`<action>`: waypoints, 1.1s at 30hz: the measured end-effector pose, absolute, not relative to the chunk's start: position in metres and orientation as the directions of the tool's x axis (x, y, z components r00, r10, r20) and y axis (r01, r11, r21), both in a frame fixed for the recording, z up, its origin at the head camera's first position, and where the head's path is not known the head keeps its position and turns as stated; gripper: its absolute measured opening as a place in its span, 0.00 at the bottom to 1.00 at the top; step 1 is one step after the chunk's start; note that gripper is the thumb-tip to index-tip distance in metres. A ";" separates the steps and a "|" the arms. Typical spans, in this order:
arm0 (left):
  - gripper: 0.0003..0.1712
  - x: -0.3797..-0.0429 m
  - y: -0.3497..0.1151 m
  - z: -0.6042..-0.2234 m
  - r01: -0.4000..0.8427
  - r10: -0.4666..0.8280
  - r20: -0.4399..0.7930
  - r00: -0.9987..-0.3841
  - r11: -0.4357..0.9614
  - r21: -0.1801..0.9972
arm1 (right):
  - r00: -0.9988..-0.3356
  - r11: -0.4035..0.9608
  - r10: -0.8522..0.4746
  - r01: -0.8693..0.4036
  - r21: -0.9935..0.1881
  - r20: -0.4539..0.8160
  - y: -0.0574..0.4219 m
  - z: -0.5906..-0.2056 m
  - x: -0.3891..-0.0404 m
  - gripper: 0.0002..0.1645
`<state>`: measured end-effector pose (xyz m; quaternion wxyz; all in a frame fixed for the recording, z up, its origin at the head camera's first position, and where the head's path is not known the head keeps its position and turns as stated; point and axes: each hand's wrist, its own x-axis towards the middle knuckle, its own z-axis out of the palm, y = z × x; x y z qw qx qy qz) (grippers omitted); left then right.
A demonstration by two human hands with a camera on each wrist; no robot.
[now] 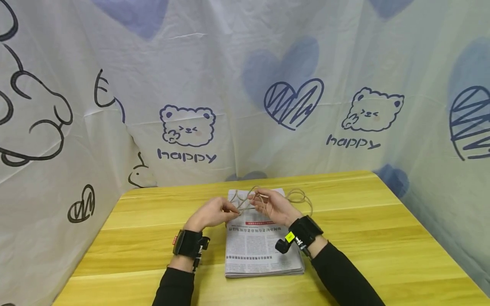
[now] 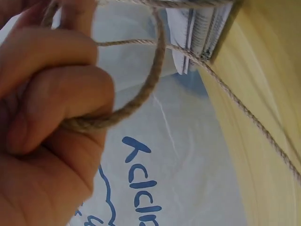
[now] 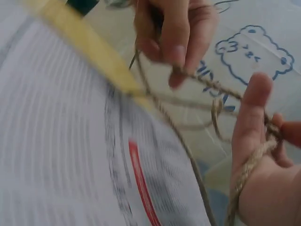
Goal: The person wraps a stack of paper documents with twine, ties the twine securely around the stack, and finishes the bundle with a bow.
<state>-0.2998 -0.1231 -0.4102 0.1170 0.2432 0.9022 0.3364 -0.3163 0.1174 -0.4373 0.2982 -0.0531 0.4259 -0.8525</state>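
A stack of folded newspapers point(image 1: 254, 246) lies on the table, with a thin beige jute rope point(image 3: 244, 176) across its far end. My left hand point(image 1: 214, 213) is over the stack's far left side and pinches the rope between thumb and fingers. In the left wrist view, a bend of the rope point(image 2: 157, 61) comes out of the curled fingers. My right hand point(image 1: 276, 207), just to the right, holds another part of the rope between thumb and fingertips. The rope also runs over this hand's palm side in the right wrist view. Fingers partly hide where the strands cross.
Loose rope loops lie on the yellow wood-grain table point(image 1: 363, 238) right of the stack's far end. A pale printed cloth point(image 1: 237, 106) hangs behind the table and along both sides. Each wrist wears a black strap with a small camera point(image 1: 282, 245).
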 end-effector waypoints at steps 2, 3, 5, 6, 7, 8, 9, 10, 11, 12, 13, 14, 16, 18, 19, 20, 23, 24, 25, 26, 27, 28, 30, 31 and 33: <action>0.11 -0.301 -0.125 -0.412 0.331 0.507 -0.082 -0.858 0.668 0.666 | -0.844 -0.376 -0.521 0.361 -0.853 -0.127 0.118 -0.438 -0.316 0.15; 0.12 -0.302 -0.126 -0.413 0.320 0.502 -0.094 -0.860 0.672 0.668 | -0.864 -0.308 -0.494 0.281 -0.909 -0.099 0.118 -0.438 -0.315 0.15; 0.13 -0.303 -0.127 -0.414 0.289 0.485 -0.112 -0.867 0.674 0.680 | -0.896 -0.125 -0.445 0.079 -0.989 -0.015 0.118 -0.438 -0.314 0.19; 0.14 -0.303 -0.128 -0.415 0.276 0.476 -0.116 -0.872 0.673 0.686 | -0.907 -0.012 -0.418 -0.041 -0.999 0.043 0.117 -0.437 -0.313 0.20; 0.14 -0.303 -0.129 -0.415 0.270 0.472 -0.115 -0.874 0.668 0.693 | -0.912 0.100 -0.396 -0.157 -0.982 0.106 0.117 -0.437 -0.312 0.21; 0.14 -0.303 -0.129 -0.415 0.269 0.468 -0.107 -0.877 0.662 0.699 | -0.911 0.203 -0.379 -0.254 -0.946 0.163 0.116 -0.437 -0.311 0.21; 0.14 -0.303 -0.129 -0.415 0.274 0.466 -0.091 -0.880 0.656 0.703 | -0.905 0.287 -0.366 -0.331 -0.899 0.216 0.116 -0.437 -0.310 0.21; 0.14 -0.303 -0.128 -0.416 0.280 0.460 -0.070 -0.885 0.647 0.709 | -0.899 0.353 -0.353 -0.385 -0.853 0.260 0.115 -0.436 -0.309 0.20; 0.13 -0.303 -0.128 -0.416 0.286 0.452 -0.047 -0.891 0.638 0.715 | -0.892 0.402 -0.339 -0.425 -0.811 0.299 0.114 -0.436 -0.308 0.19; 0.12 -0.303 -0.127 -0.416 0.299 0.446 -0.017 -0.895 0.627 0.719 | -0.888 0.433 -0.323 -0.445 -0.784 0.327 0.113 -0.436 -0.307 0.18; 0.11 -0.303 -0.126 -0.416 0.311 0.437 0.015 -0.899 0.615 0.725 | -0.891 0.439 -0.306 -0.445 -0.780 0.336 0.112 -0.436 -0.307 0.17; 0.10 -0.303 -0.124 -0.416 0.323 0.427 0.047 -0.903 0.600 0.732 | -0.895 0.413 -0.296 -0.434 -0.801 0.333 0.112 -0.436 -0.306 0.17; 0.10 -0.303 -0.121 -0.416 0.353 0.414 0.110 -0.903 0.573 0.740 | -0.909 0.302 -0.287 -0.384 -0.872 0.301 0.110 -0.436 -0.306 0.16; 0.09 -0.303 -0.116 -0.416 0.384 0.413 0.159 -0.897 0.549 0.742 | -0.922 0.154 -0.290 -0.308 -0.939 0.255 0.108 -0.436 -0.306 0.18; 0.08 -0.303 -0.114 -0.416 0.398 0.412 0.179 -0.893 0.539 0.743 | -0.928 0.074 -0.296 -0.260 -0.963 0.228 0.107 -0.435 -0.306 0.19; 0.08 -0.304 -0.112 -0.416 0.409 0.412 0.196 -0.890 0.532 0.741 | -0.929 0.001 -0.305 -0.219 -0.976 0.208 0.107 -0.435 -0.306 0.20; 0.07 -0.305 -0.106 -0.418 0.443 0.411 0.233 -0.882 0.550 0.708 | -0.926 -0.151 -0.335 -0.126 -0.980 0.171 0.106 -0.434 -0.306 0.21; 0.08 -0.305 -0.104 -0.418 0.442 0.412 0.230 -0.882 0.554 0.706 | -0.923 -0.184 -0.348 -0.104 -0.977 0.164 0.106 -0.434 -0.307 0.21; 0.08 -0.305 -0.102 -0.419 0.441 0.416 0.223 -0.882 0.558 0.703 | -0.919 -0.207 -0.361 -0.087 -0.974 0.159 0.106 -0.434 -0.307 0.21; 0.09 -0.305 -0.101 -0.420 0.437 0.421 0.213 -0.882 0.559 0.705 | -0.914 -0.220 -0.373 -0.078 -0.972 0.158 0.106 -0.434 -0.308 0.21; 0.09 -0.304 -0.099 -0.420 0.432 0.427 0.202 -0.881 0.556 0.710 | -0.910 -0.233 -0.385 -0.069 -0.970 0.158 0.106 -0.434 -0.308 0.21; 0.10 -0.304 -0.098 -0.420 0.424 0.431 0.191 -0.882 0.548 0.721 | -0.907 -0.244 -0.392 -0.061 -0.968 0.156 0.106 -0.435 -0.308 0.20; 0.11 -0.304 -0.096 -0.421 0.390 0.431 0.166 -0.887 0.507 0.769 | -0.908 -0.257 -0.391 -0.048 -0.965 0.149 0.106 -0.435 -0.309 0.20; 0.11 -0.304 -0.096 -0.421 0.372 0.424 0.160 -0.891 0.482 0.794 | -0.912 -0.260 -0.383 -0.043 -0.965 0.144 0.107 -0.435 -0.309 0.20; 0.13 -0.305 -0.098 -0.423 0.319 0.405 0.145 -0.903 0.403 0.858 | -0.922 -0.283 -0.364 -0.023 -0.959 0.130 0.109 -0.435 -0.309 0.21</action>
